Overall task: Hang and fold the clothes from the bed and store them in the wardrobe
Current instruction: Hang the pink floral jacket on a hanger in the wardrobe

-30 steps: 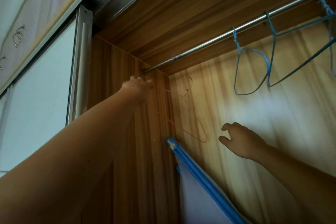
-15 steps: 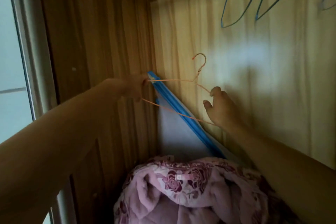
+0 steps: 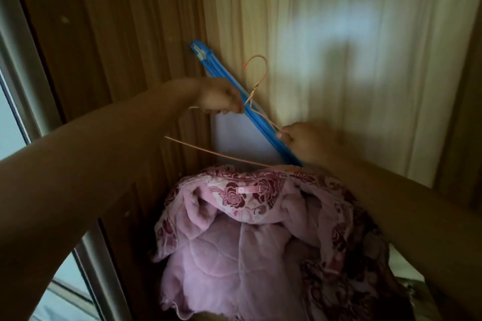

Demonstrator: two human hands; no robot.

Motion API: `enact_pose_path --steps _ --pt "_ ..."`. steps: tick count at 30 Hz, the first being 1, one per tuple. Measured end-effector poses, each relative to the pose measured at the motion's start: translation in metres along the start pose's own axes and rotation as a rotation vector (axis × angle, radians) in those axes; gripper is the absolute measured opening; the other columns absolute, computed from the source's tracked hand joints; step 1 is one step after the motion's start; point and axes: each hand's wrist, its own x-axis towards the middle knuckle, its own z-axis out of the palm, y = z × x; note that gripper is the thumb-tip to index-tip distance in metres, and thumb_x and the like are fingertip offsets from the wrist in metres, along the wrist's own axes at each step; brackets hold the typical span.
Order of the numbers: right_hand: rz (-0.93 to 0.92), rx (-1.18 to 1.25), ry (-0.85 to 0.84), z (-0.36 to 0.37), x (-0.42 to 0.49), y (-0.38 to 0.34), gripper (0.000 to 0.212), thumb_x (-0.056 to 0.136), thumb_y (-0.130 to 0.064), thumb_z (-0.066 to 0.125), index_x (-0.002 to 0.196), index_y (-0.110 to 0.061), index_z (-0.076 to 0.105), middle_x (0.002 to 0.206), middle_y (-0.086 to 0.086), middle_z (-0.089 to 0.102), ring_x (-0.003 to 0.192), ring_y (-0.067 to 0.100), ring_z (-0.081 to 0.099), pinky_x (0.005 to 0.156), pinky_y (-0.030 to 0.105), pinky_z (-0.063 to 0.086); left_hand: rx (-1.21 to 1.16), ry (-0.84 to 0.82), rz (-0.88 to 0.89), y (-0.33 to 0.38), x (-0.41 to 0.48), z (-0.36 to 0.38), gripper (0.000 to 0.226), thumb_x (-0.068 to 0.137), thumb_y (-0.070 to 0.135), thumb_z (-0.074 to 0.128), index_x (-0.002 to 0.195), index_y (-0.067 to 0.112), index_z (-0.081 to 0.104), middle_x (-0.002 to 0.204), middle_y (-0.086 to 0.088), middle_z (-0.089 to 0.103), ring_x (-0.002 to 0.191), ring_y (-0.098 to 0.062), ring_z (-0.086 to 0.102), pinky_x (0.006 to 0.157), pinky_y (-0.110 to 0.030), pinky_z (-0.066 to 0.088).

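Observation:
A thin orange wire hanger is held up inside the wardrobe, hook pointing up. My left hand grips its left shoulder near the neck. My right hand pinches the right shoulder wire. The hanger's bottom bar runs just above a pink quilted garment with a dark red rose print, which lies bunched below both arms with its collar and a small pink loop facing up.
A blue-framed white flat item leans in the wardrobe's back left corner behind the hanger. The wooden side wall is on the left, the pale back panel ahead. A sliding door frame edges the far left.
The view has dropped from the rail to the wardrobe's lower part. My left hand took the orange hanger down off the rail, and my right hand now pinches its other shoulder above the pink garment.

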Motion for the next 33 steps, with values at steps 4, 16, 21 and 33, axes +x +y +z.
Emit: enact_pose_path --steps 4,16,21,33 --pt "0.013 0.059 0.051 0.0 -0.002 0.005 0.043 0.107 -0.038 0.045 0.076 -0.01 0.055 0.08 0.012 0.061 0.081 0.03 0.059 0.067 0.037 0.036 -0.073 0.017 0.033 0.032 0.006 0.009 0.039 0.095 0.05 0.061 0.083 0.013 0.064 0.063 0.002 0.051 0.054 -0.014 0.044 0.05 -0.027 0.035" --pt "0.433 -0.013 -0.47 0.025 -0.075 0.072 0.029 0.091 -0.03 0.069 0.105 -0.005 0.07 0.108 0.014 0.068 0.102 0.03 0.066 0.086 0.039 0.055 -0.052 -0.132 0.022 0.027 0.022 0.006 0.026 0.1 0.024 0.058 0.077 0.022 0.071 0.065 -0.002 0.047 0.053 -0.017 0.032 0.053 -0.029 0.023" --pt "0.45 0.18 -0.047 0.003 -0.059 0.05 0.023 0.095 -0.02 0.054 0.094 -0.003 0.069 0.1 0.016 0.07 0.095 0.032 0.066 0.083 0.04 0.055 -0.108 -0.076 -0.007 0.034 0.021 0.035 0.023 0.102 0.031 0.054 0.089 0.018 0.069 0.071 -0.004 0.047 0.056 -0.017 0.035 0.05 -0.028 0.027" --pt "0.276 0.452 0.0 -0.016 -0.029 0.032 0.04 0.091 -0.064 0.053 0.084 -0.027 0.066 0.087 -0.005 0.069 0.084 0.014 0.065 0.079 0.036 0.05 -0.691 0.23 0.117 0.038 0.015 0.133 0.029 0.105 0.037 0.046 0.097 0.011 0.055 0.07 -0.002 0.058 0.049 0.0 0.05 0.054 -0.02 0.041"
